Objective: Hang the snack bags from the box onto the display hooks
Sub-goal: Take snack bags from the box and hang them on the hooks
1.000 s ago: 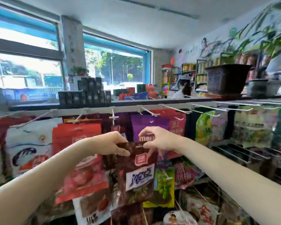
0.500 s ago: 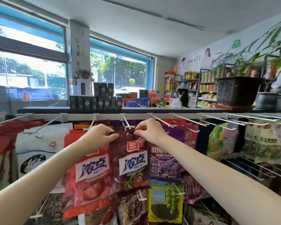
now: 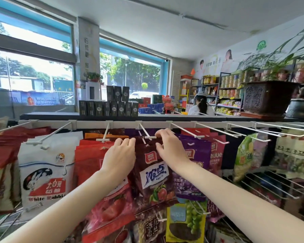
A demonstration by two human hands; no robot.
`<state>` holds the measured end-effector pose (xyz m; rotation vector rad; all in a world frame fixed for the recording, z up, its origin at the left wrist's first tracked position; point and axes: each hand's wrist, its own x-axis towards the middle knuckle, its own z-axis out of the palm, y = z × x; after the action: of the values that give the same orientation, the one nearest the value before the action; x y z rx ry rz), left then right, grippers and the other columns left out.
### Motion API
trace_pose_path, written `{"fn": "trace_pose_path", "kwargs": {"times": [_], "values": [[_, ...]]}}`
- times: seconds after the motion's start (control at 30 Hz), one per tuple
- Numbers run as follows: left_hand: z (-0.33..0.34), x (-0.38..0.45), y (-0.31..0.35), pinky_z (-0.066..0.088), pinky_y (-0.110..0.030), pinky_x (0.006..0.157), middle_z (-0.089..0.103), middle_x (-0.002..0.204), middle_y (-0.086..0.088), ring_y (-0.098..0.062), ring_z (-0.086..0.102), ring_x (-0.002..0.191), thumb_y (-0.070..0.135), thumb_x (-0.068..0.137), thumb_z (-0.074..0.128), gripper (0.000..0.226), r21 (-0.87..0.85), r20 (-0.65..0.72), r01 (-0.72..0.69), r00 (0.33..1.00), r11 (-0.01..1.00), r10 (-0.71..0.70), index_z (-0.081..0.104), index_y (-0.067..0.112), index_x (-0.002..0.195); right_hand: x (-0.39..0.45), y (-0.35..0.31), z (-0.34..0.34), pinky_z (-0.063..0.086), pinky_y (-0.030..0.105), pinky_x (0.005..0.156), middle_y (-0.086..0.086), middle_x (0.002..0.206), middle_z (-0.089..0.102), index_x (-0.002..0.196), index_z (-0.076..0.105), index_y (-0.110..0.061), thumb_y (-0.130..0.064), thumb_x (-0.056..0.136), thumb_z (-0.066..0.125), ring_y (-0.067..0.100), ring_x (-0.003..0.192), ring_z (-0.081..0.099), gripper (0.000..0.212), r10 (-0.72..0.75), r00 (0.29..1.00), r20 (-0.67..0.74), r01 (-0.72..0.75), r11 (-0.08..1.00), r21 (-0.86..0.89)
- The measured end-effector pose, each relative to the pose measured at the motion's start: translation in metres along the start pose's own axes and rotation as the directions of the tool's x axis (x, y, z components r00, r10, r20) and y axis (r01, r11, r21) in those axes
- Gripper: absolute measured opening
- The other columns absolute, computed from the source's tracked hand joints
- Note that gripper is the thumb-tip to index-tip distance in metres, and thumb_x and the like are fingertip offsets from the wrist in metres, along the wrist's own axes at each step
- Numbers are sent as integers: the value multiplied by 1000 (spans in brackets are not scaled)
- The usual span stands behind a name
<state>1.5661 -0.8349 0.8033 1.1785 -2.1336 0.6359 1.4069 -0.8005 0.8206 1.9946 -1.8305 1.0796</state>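
We hold the dark red snack bag (image 3: 152, 174) at its top corners, left hand (image 3: 119, 156) and right hand (image 3: 168, 148) pinching it under the white hook (image 3: 146, 133).

Dark maroon snack bag (image 3: 152, 172), glossy, with a small red logo near the top, a white slanted label with blue characters across the middle and red fruit printed below. Hanging upright, its top edge up at the white display hook (image 3: 146, 133), whose crossbar tip shows just above the bag; whether the hole is fully threaded on, impossible to tell. Caught between the left hand (image 3: 119, 157) and the right hand (image 3: 171, 149), upper corners under their fingers. Lower end overlapping the packets below the hands.
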Motion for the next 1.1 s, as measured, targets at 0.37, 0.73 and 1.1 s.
{"fn": "trace_pose_path", "kwargs": {"times": [0.37, 0.73, 1.1], "values": [[19, -32, -9, 48, -42, 86, 52, 133, -5, -32, 50, 114, 38, 56, 77, 119, -90, 82, -66, 994, 994, 73, 2, 17, 146, -49, 15, 48, 52, 40, 72, 14, 140, 47, 135, 42, -34, -46, 82, 38, 33, 107, 56, 55, -408, 859, 309, 511, 721, -469], [21, -57, -9, 45, -43, 88, 56, 126, -15, -31, 49, 109, 22, 61, 69, 74, 89, -44, -236, 970, 968, 241, 43, 8, 129, -53, -5, 64, 50, 42, 70, 17, 153, 13, 146, 25, -13, -15, 91, 47, 39, 127, 32, 59, -261, 912, 316, 365, 867, -340], [90, -127, 147, 30, -40, 89, 58, 121, -13, -30, 41, 110, 19, 71, 41, 44, -80, 46, -404, 912, 911, 408, 47, 10, 114, -189, 124, 33, 47, 38, 54, 26, 127, 47, 125, 51, 1, -4, 86, 46, 40, 93, 59, 40, -318, 756, 572, 476, 867, -146]]}}
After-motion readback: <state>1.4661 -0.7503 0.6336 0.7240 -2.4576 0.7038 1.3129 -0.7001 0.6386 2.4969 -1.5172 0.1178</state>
